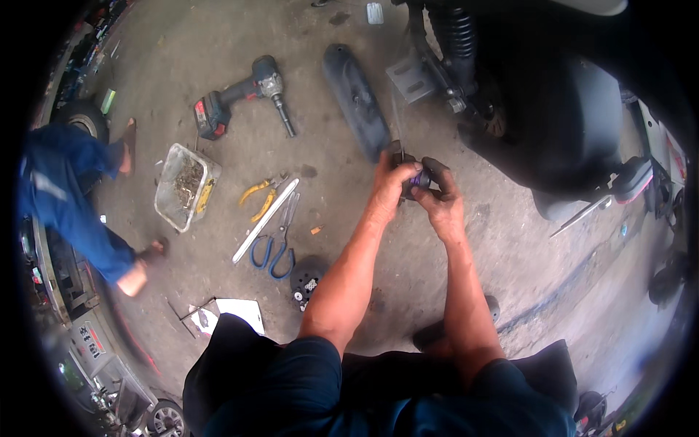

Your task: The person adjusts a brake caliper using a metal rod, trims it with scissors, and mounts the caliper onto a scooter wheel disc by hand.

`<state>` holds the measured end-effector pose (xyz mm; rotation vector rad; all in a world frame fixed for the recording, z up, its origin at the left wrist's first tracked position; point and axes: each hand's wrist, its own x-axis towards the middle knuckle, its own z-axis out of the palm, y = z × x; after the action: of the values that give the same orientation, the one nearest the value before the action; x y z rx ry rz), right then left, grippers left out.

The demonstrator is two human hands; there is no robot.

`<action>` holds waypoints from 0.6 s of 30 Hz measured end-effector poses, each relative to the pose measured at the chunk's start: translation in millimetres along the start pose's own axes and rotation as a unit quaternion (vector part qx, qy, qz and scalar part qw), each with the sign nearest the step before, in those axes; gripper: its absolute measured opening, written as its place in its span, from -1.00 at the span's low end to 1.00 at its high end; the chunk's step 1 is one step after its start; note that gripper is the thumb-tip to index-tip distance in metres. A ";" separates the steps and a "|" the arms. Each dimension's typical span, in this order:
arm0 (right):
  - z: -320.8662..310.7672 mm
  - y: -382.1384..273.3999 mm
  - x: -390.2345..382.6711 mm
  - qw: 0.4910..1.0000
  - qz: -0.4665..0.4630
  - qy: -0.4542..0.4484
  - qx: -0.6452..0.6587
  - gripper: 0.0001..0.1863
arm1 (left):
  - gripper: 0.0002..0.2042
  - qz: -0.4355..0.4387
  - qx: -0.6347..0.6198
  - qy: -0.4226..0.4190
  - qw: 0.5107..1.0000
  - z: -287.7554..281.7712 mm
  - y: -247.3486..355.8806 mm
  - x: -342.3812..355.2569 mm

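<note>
Both of my hands meet in front of me around a small dark part with a purple band (pixel 416 180), whose exact kind I cannot make out. My left hand (pixel 393 182) grips its left side with the thumb across the top. From the right, my right hand (pixel 443 195) pinches it between thumb and fingers, which are blackened with grime. A long black plastic cover (pixel 357 102) lies on the floor just beyond my left hand. The black scooter's rear wheel area (pixel 539 116) and its coil spring shock absorber (pixel 459 36) stand at the far right.
A cordless impact wrench (pixel 251 95) lies at the far left, beyond a clear plastic tub (pixel 175 204) of small metal parts. Nearer are yellow-handled pliers (pixel 263 202), a white strip (pixel 266 222), blue-handled scissors (pixel 280 251) and a round black part (pixel 306 280). Another person's leg (pixel 87 233) is at left.
</note>
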<state>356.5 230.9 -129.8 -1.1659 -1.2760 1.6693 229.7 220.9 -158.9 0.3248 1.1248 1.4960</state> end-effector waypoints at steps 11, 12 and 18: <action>6.3 3.6 12.2 0.993 -0.073 -0.007 -0.090 -0.61 | -0.55 -0.007 0.031 -0.020 0.999 -2.0 19.9 -3.6; 6.8 5.5 12.9 0.994 -0.075 -0.007 -0.078 -0.65 | -0.55 -0.006 0.031 -0.019 0.999 -4.5 21.5 -3.0; -2.4 19.7 13.7 0.983 -0.138 0.026 -0.117 -0.68 | -0.48 0.000 0.053 -0.050 0.997 -1.2 14.4 2.8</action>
<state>353.8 239.3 -152.2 -1.0992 -1.5549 1.3059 219.2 224.8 -149.4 0.4681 1.1266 1.4071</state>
